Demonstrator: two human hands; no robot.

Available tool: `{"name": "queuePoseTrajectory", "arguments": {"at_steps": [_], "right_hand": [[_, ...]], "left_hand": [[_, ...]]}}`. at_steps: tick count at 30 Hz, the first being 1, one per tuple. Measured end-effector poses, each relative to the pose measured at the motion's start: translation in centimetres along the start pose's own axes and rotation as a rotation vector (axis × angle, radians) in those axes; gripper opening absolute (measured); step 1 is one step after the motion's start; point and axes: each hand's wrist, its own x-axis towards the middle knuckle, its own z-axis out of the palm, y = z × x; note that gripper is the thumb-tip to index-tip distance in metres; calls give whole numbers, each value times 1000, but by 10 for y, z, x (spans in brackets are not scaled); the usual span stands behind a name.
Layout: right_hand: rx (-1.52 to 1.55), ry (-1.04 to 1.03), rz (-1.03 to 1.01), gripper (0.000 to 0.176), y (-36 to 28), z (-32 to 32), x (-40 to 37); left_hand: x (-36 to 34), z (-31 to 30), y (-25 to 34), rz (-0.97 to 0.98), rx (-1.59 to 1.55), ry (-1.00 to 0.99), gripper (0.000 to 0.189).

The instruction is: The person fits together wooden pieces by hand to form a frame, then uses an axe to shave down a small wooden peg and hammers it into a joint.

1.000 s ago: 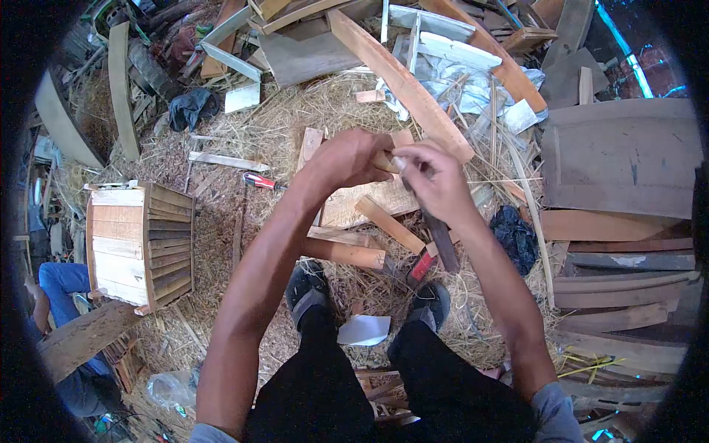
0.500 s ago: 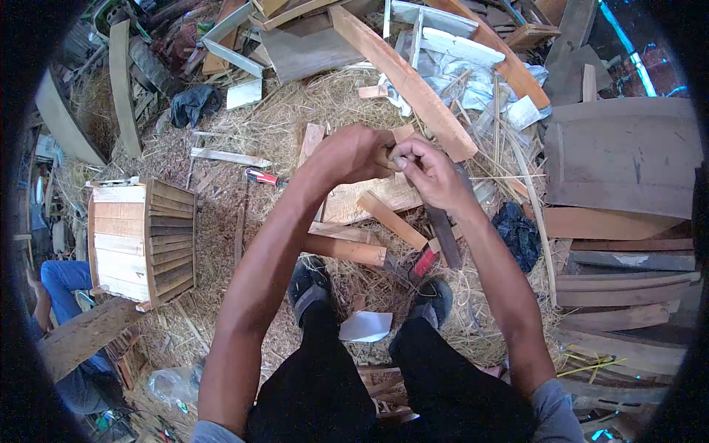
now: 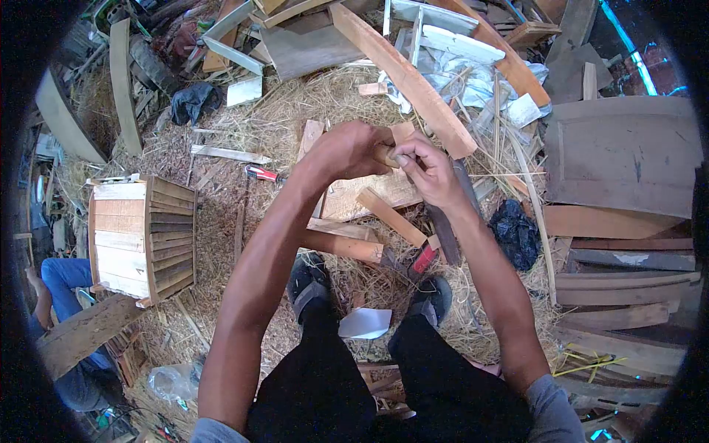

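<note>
Both hands meet at the upper middle of the view, above a pale wooden board (image 3: 347, 198). My left hand (image 3: 358, 153) is closed, its fingers wrapped round something small and brownish that I cannot make out. My right hand (image 3: 434, 176) touches it from the other side, thumb and fingers pinched together at the same spot; what lies in the pinch is too small to name. Below the hands lie a short wood block (image 3: 391, 217), a dark wooden strip (image 3: 444, 235) and a tool with a red handle (image 3: 424, 260).
A slatted wooden crate (image 3: 144, 240) stands at the left, near another person's blue-clad leg (image 3: 65, 284). A red screwdriver (image 3: 262, 174) lies on the straw. A long curved plank (image 3: 406, 77) reaches towards my right hand. Dark panels (image 3: 628, 159) are stacked at the right.
Both hands stay together in nearly the same place, with slight shifts of the fingers. The view has moved very little.
</note>
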Motion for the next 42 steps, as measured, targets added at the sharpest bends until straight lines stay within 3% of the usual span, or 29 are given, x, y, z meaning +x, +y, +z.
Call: {"name": "queuePoseTrajectory", "arguments": {"at_steps": [4,7,10,16,31,34,37,40,42], "right_hand": [[145,-4,125,16,6,-4,-3],[370,121,271,19,6,1,-2],[377,306,239,24,-13,14,-5],[506,213,410,39,3,16,-14],[368,202,445,36,5,12,-15],[383,347,454,42,13,3,-26],[-316,369,396,45,58,-6,-74],[-773,235,527,49,73,5,-126],[-707,253,567,48,73,8,-132]], "left_hand": [[2,2,1,7,21,18,45],[3,-1,0,-16,9,24,44],[0,-3,-3,-22,-17,52,44],[0,-3,2,-44,60,1,49],[0,0,0,-43,57,2,46],[-2,1,1,-39,76,29,45],[-2,0,3,-31,51,44,46],[-2,-1,4,-22,67,43,46],[-1,-1,5,-37,69,33,45]]}}
